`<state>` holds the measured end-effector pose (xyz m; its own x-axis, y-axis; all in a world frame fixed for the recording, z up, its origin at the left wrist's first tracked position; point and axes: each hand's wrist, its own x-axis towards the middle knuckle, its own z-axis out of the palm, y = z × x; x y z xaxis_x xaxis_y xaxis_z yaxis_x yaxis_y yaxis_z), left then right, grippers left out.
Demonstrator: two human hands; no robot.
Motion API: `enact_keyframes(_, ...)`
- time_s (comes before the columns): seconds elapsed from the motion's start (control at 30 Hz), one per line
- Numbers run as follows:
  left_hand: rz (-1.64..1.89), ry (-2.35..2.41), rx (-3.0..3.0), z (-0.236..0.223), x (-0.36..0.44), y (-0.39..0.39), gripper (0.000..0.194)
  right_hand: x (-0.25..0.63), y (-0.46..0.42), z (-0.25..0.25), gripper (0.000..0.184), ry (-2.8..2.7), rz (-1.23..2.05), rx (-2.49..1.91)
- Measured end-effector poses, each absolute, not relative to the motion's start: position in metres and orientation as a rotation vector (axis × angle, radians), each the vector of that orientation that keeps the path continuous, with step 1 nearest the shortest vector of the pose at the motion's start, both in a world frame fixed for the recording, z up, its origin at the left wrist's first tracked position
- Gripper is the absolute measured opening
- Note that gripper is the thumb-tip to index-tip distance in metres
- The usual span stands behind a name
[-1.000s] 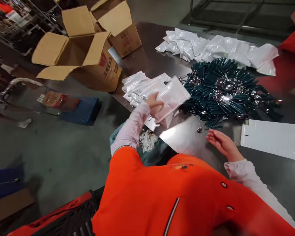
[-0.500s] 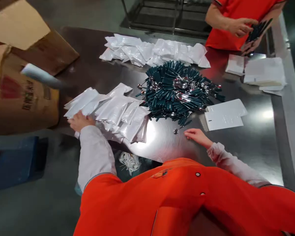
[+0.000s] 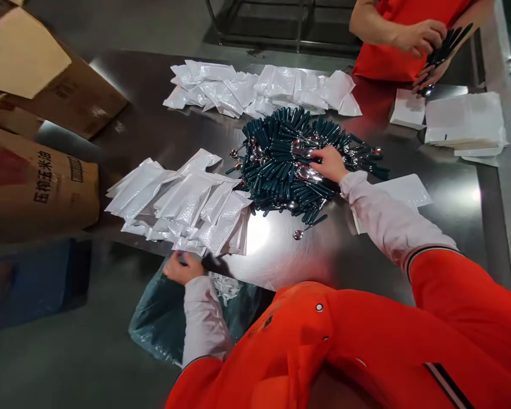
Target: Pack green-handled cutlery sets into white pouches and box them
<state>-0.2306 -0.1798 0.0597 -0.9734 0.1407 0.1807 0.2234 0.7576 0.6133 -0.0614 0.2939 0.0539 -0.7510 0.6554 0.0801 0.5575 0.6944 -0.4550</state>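
Observation:
My right hand (image 3: 330,163) reaches into a heap of spoons with dark green handles (image 3: 276,170), its fingers closed at the metal bowls in the middle. Which spoon they grip is partly hidden. My left hand (image 3: 183,268) hangs at the table's near edge, loosely curled, with a gap between thumb and forefinger and nothing visible in it. Just above it lies a spread pile of white plastic packets (image 3: 183,199). One loose spoon (image 3: 298,234) rests on the metal in front of the heap.
Another row of white packets (image 3: 259,88) lies at the back of the metal table (image 3: 276,250). White cards (image 3: 402,190) and card stacks (image 3: 464,122) are on the right. Cardboard boxes (image 3: 42,182) stand left. A green bag (image 3: 162,318) hangs below the edge. A co-worker (image 3: 409,40) holds several dark-handled utensils.
My right hand has moved from the bare metal up and left onto the spoon heap. My left hand has left the white packets and come down to the table edge.

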Motion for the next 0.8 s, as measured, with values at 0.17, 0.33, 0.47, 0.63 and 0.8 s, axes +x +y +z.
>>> enact_keyframes(0.17,-1.286,-2.753,-0.656,0.002,-0.192,-0.13,0.011,-0.141,0.295,0.047,0.067,-2.951,0.362,-0.864)
enact_keyframes(0.33,-1.56,-2.827,-0.763,-0.029,-0.134,-0.105,0.023,-0.167,0.298,0.032,0.057,-3.06,0.279,-0.819)
enact_keyframes(0.47,-1.732,-2.967,-0.628,-0.036,-0.122,-0.104,0.027,-0.171,0.3,0.024,0.055,-3.111,0.238,-0.692)
enact_keyframes(0.63,-1.822,-2.966,-0.571,-0.039,-0.129,-0.103,0.032,-0.175,0.301,0.023,0.059,-3.132,0.183,-0.706)
enact_keyframes(0.8,-1.902,-3.002,-0.401,-0.043,-0.127,-0.1,0.028,-0.174,0.304,0.027,0.056,-3.167,0.203,-0.647)
